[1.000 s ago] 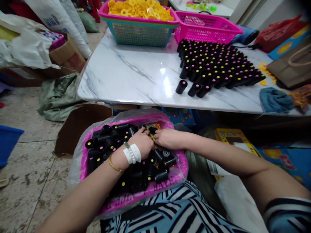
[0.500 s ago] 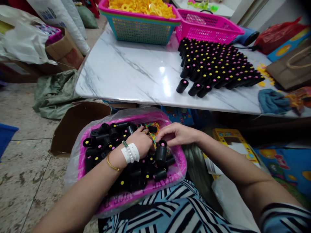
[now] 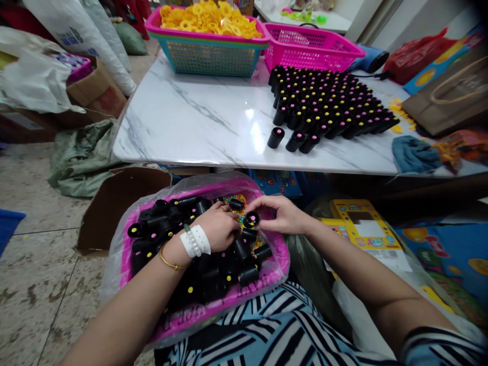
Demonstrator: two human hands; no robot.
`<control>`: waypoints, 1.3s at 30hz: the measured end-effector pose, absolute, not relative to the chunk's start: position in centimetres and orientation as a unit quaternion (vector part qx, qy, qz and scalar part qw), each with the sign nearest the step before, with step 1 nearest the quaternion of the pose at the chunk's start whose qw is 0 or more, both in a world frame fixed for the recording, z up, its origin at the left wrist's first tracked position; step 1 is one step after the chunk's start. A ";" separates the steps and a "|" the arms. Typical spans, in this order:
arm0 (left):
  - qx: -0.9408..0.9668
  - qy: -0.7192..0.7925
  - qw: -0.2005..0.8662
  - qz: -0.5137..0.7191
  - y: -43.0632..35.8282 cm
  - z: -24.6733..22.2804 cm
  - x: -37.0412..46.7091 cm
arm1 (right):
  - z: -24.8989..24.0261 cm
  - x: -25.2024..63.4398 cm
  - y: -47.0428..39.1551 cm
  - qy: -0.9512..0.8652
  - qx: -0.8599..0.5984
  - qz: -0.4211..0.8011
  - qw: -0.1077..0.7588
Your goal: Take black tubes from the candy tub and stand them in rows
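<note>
Glossy and marble-patterned, the surface (image 3: 152,127) carries a dense block of standing black cylinders (image 3: 331,109), a mesh basket of yellow rings (image 3: 213,57) and a pink basket (image 3: 314,53) behind the block. Below its near edge sits a pink tub (image 3: 281,262) lined with clear plastic, filled with loose black cylinders (image 3: 156,222) and small coloured beads (image 3: 238,198). Over the tub's right part, the right hand (image 3: 280,214) has its thumb and fingers curved around one black cylinder (image 3: 247,222), its end with a pink dot turned up toward the camera. Palm down, the left hand (image 3: 218,230) lies over the pile with fingers bent; whether it grips anything is hidden. That cylinder looks like hard, hollow plastic: light, stiff and hardly fragile, though its smooth, shiny wall could slip or roll between dry fingertips. Best hold would be thumb against fingers on opposite sides of the wall, just below the rim, leaving the dotted end uncovered.
</note>
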State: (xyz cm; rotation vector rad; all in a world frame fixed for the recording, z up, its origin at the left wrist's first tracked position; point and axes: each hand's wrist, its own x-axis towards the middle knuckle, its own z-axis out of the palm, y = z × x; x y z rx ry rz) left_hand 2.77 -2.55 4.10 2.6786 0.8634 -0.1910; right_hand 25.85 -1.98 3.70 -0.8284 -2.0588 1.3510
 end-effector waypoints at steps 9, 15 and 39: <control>0.946 0.292 0.130 -0.058 -2.7 3.5 3.0 | 4.8 25.0 -3.3 -0.823 -0.300 0.373 0.306; 0.931 0.330 0.143 -0.068 -2.2 3.3 3.7 | 4.8 25.5 -3.3 -0.826 -0.325 0.344 0.305; 0.917 0.387 0.092 -0.031 -1.8 6.8 3.5 | 2.8 27.4 -5.5 -0.811 -0.379 0.292 0.336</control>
